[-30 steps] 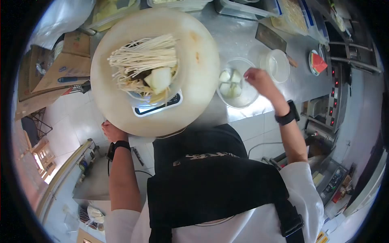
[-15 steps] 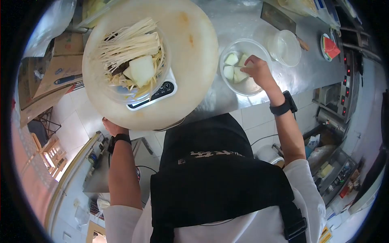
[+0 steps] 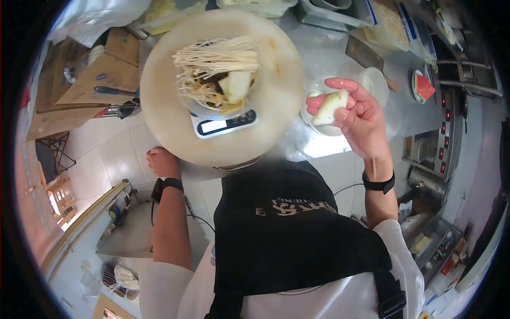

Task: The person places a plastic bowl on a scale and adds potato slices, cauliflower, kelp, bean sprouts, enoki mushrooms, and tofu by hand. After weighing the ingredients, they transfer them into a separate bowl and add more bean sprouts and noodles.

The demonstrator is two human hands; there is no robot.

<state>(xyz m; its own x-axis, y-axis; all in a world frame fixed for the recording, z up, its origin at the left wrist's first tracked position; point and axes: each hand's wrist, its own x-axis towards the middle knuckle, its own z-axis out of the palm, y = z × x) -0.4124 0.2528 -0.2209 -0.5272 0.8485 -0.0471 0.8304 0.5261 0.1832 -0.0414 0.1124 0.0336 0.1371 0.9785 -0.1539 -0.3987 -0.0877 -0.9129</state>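
A pale green-white vegetable chunk (image 3: 331, 108), perhaps winter melon, is pinched between the thumb and fingers of my right hand (image 3: 364, 114). Below it, a clear plastic bowl (image 3: 330, 129) is partly covered by that hand; another pale piece (image 3: 314, 94) shows inside. On the thick round board (image 3: 281, 101), a digital scale (image 3: 226, 124) carries a clear bowl (image 3: 212, 112). Enoki mushrooms (image 3: 218, 57), bean sprouts (image 3: 194, 93) and pale chunks (image 3: 236, 86) fill it. My left hand (image 3: 163, 162) is beside the board's lower left edge, fingers loosely bent, apparently holding nothing.
A cleaver (image 3: 365, 51) lies behind a second clear tub (image 3: 373, 87) on the metal counter (image 3: 406, 111). Watermelon (image 3: 423, 86) sits on a plate at the right. Plastic food containers (image 3: 337, 16) line the back, and cardboard boxes (image 3: 95, 80) stand at the left.
My right hand has risen out of the clear bowl and turned palm-up, with a pale chunk in its fingers. The camera view has shifted. My left hand shows more fully beside the board.
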